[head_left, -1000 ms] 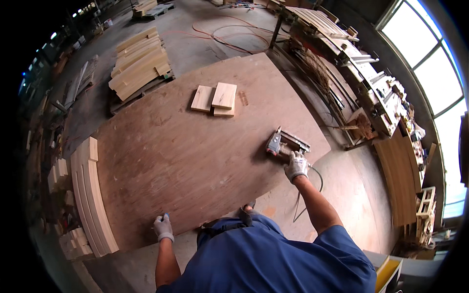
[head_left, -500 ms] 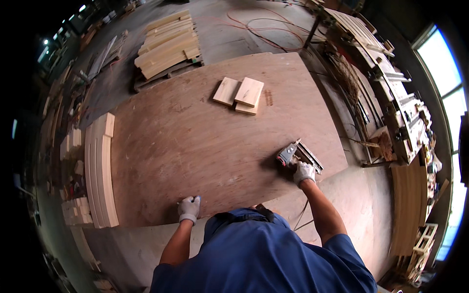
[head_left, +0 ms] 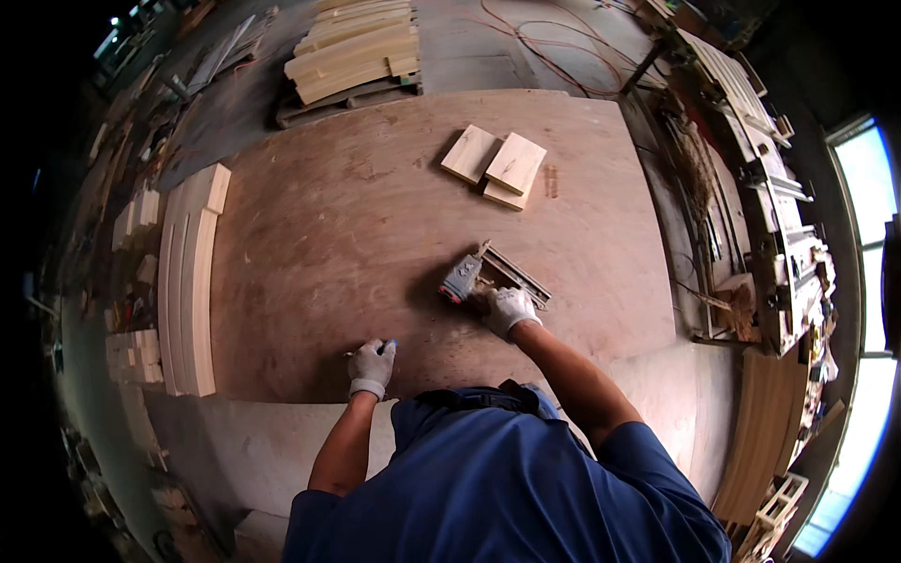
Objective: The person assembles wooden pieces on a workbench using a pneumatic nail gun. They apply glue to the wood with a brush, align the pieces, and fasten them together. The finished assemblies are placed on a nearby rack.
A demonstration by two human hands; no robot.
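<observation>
Worker in a blue shirt (head_left: 507, 479) is leaning in from the bottom of the frame over a broad brown plywood work surface (head_left: 310, 272). Right hand (head_left: 510, 308), in a pale glove, is closing around the handle of a grey-and-black pneumatic nail gun (head_left: 462, 280), which is occupying the centre of the frame just above the panel, its long magazine slanting down to the right. Left hand (head_left: 369, 366), also gloved, is hovering or resting at lower centre-left, fingers partly curled; a small blue spot is showing at the fingertips, but whether they are gripping anything cannot be told.

Three short pale boards (head_left: 514, 161) are lying at upper centre, one overlapping another. Long pale planks (head_left: 190, 291) are lying side by side along the panel's left edge. Beyond, more planks (head_left: 352, 58) are sitting on a pallet at the top, coloured hoses (head_left: 554, 47) are looping at upper right, and bright window panes (head_left: 862, 174) are glowing at far right.
</observation>
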